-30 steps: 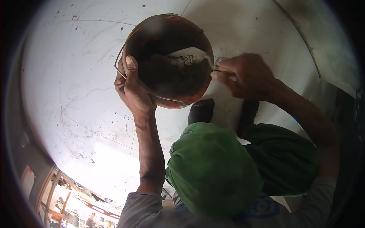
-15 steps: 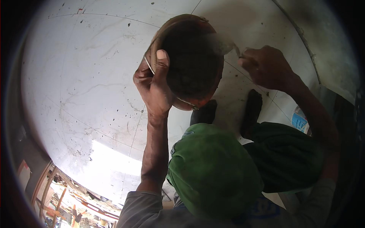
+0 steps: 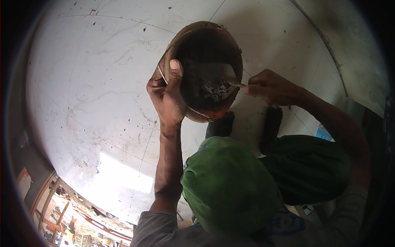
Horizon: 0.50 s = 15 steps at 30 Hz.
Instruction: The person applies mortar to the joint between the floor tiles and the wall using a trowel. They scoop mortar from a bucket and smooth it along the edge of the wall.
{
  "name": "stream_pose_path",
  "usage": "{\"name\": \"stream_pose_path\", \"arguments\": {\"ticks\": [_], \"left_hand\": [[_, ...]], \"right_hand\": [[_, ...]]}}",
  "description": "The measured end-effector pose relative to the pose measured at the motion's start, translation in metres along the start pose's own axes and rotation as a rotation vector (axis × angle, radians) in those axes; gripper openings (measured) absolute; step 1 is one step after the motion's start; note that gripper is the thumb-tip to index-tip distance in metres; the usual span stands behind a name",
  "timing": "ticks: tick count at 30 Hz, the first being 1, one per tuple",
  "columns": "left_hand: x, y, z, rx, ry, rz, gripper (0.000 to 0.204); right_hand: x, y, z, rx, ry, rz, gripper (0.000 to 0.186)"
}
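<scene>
1. The left hand (image 3: 166, 96) holds a round, dark brown bowl-shaped pan (image 3: 205, 70) tilted above the white marble-patterned tiled floor (image 3: 90, 94). The pan is carried in the air toward the upper middle of the view, not resting on the floor.
2. Left-hand grip: the thumb hooks over the near rim into the pan, and the remaining fingers wrap the outer wall. The fingers are clamped on the rim.
3. The right hand (image 3: 273, 88) holds the handle of a flat metal trowel (image 3: 216, 80). Its fingers are curled together tight around the handle; the handle itself is mostly hidden inside the fist.
4. The trowel blade lies inside the pan, against the right-hand inner wall, and carries a small lump of grey wet mortar (image 3: 216, 88). The blade tip points toward the left thumb but stands apart from it.
5. Progress, as a judgement: the pan interior looks nearly bare, with only the lump on the blade and dark residue on the wall. Scraping out appears well advanced; the last material is yet to be lifted clear.
6. Below the pan, two dark shoes (image 3: 247, 125) stand on the floor near a tile joint. A green cloth-covered knee (image 3: 230, 185) fills the lower middle of the view.
</scene>
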<state>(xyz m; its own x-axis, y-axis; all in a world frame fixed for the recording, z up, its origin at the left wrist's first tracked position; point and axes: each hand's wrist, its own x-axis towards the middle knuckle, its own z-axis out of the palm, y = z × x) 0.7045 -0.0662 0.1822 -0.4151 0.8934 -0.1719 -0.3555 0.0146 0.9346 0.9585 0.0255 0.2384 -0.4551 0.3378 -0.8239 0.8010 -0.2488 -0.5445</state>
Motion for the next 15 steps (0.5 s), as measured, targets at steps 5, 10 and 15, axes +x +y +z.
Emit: {"name": "stream_pose_path", "arguments": {"ticks": [5,10,15], "left_hand": [[0.004,0.001,-0.009,0.076,0.041,-0.024,0.043],[0.002,0.004,-0.019,-0.018,0.155,-0.048,0.044],[-0.002,0.007,-0.027,-0.009,0.202,0.007,0.035]], "right_hand": [[0.012,0.004,-0.006,0.077,-0.089,-0.028,0.041],[0.017,0.007,-0.014,0.074,-0.065,-0.148,0.040],[0.034,0.009,-0.009,-0.142,0.009,-0.235,0.040]]}}
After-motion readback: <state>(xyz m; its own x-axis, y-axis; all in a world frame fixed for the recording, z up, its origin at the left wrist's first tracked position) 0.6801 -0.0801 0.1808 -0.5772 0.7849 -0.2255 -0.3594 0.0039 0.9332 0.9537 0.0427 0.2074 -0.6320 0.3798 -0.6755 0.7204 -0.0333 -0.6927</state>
